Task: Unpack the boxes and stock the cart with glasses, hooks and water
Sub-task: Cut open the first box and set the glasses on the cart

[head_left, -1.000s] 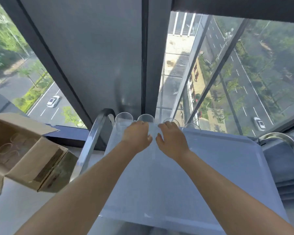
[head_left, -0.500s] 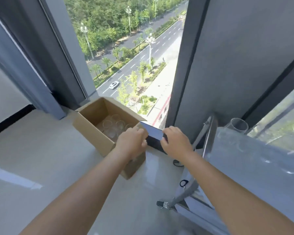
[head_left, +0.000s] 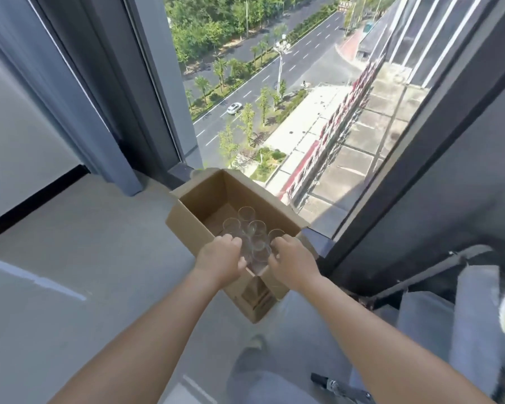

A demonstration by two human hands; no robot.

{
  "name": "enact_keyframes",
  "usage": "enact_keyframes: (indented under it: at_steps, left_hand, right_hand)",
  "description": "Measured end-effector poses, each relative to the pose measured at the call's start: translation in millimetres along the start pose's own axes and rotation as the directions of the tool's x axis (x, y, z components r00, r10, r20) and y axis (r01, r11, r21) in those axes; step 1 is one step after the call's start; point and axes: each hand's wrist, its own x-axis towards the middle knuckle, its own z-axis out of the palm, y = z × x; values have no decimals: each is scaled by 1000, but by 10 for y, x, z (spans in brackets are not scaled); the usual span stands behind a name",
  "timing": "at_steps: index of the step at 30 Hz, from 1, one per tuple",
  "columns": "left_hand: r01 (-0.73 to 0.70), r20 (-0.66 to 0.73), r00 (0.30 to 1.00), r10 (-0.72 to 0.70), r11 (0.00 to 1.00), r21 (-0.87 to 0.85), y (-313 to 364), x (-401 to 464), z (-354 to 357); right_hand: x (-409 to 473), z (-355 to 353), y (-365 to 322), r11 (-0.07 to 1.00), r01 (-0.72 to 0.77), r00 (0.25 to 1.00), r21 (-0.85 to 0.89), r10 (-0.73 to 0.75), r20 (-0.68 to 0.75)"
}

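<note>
Pale floor beside a tall window, with an open cardboard box (head_left: 200, 225) at twelve o'clock.
Both hands reach into it, left hand (head_left: 222, 259) and right hand (head_left: 293, 262) with fingers curled among the clear glasses (head_left: 252, 233), likely to lift two; whether they grip cannot be told. Cart (head_left: 461, 310) at three o'clock.

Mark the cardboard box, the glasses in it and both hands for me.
cardboard box (head_left: 187, 225): head view, left outer wall.
glasses (head_left: 246, 212): head view, rim of the farthest glass.
left hand (head_left: 220, 258): head view, back of hand.
right hand (head_left: 293, 259): head view, back of hand.
</note>
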Motion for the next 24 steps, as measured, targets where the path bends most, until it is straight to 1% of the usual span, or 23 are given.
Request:
enact_keyframes:
  at_steps: [4, 6, 10, 13, 15, 17, 21, 24]
  left_hand:
    - [12, 82, 997, -11, 1000, -16, -414, 540, -49]
    - [10, 99, 995, -8, 1000, -21, -601, 837, -59]
    - [27, 183, 983, -14, 997, -67, -841, 1322, 70]
    - [1, 285, 958, 23, 997, -84, -967, 1662, 317]
    - [-37, 344, 937, 67, 995, -94, -1071, 1889, 511]
    - [-46, 395, 915, 85, 993, -106, -1183, 2092, 694]
    - [-37, 430, 900, 73, 995, -91, -1376, 2519, 999]
    - [-131, 453, 882, 133, 991, -36, -1441, 2804, 1219]
  right_hand:
    - [553, 243, -138, 996, -81, 993, 49, 76, 87]
    - [785, 344, -194, 989, -121, 988, 85, 112, 107]
    - [1127, 597, -236, 957, -255, 961, 137, 235, 148]
    - [1345, 853, -219, 900, -406, 909, 158, 379, 172]
    - [1475, 1049, -197, 850, -498, 865, 170, 475, 161]
    - [1570, 1255, -180, 806, -574, 817, 147, 552, 167]
    - [1732, 1652, -148, 734, -678, 724, 31, 661, 195]
    - [1880, 1899, -129, 664, -748, 648, -20, 735, 200]
